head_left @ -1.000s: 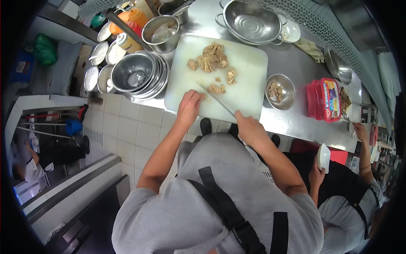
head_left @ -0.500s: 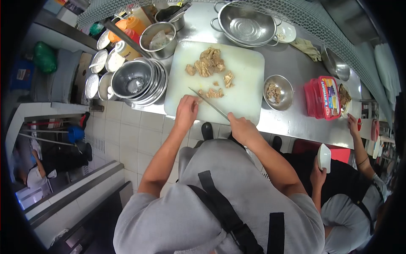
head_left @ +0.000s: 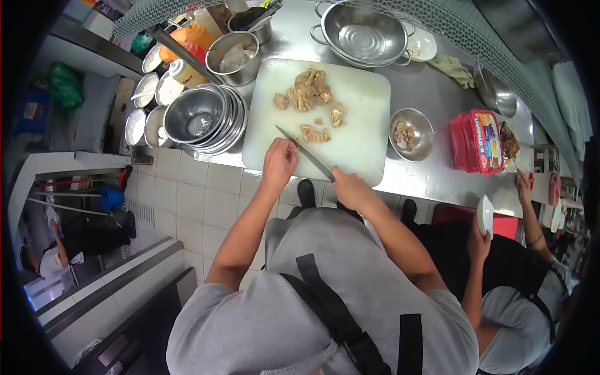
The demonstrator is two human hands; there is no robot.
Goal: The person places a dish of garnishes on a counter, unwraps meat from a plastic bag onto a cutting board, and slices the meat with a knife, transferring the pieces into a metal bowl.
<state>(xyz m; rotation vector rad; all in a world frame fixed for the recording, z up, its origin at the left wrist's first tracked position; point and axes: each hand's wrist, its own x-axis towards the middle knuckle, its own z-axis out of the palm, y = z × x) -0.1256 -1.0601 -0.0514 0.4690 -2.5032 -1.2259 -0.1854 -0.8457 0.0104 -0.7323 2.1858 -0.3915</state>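
Note:
My right hand (head_left: pixel 354 190) is wrapped round the handle of a kitchen knife (head_left: pixel 306 154), whose blade slants up and left over the white cutting board (head_left: pixel 356 150). Close to the blade's left side, my left hand (head_left: pixel 279 161) is curled at the board's front edge, its fingertips pinched together. Whatever is between them is too small to make out. Just beyond the blade lie small chopped pieces of cooked meat (head_left: pixel 315 134). Larger chunks of the meat (head_left: pixel 310 89) are heaped farther back, with a separate piece (head_left: pixel 337 115) to their right.
Right of the board stands a steel bowl (head_left: pixel 411 135) holding cut pieces. A colander (head_left: pixel 365 37) is behind, stacked bowls (head_left: pixel 199 119) and sauce bottles (head_left: pixel 187 74) at left. Farther right are a red tub (head_left: pixel 478 142) and a co-worker holding a white dish (head_left: pixel 485 216).
My left fingers have curled inward and the knife has shifted slightly left. The chopped pieces by the blade sit closer together. The co-worker's white dish has tilted and moved right.

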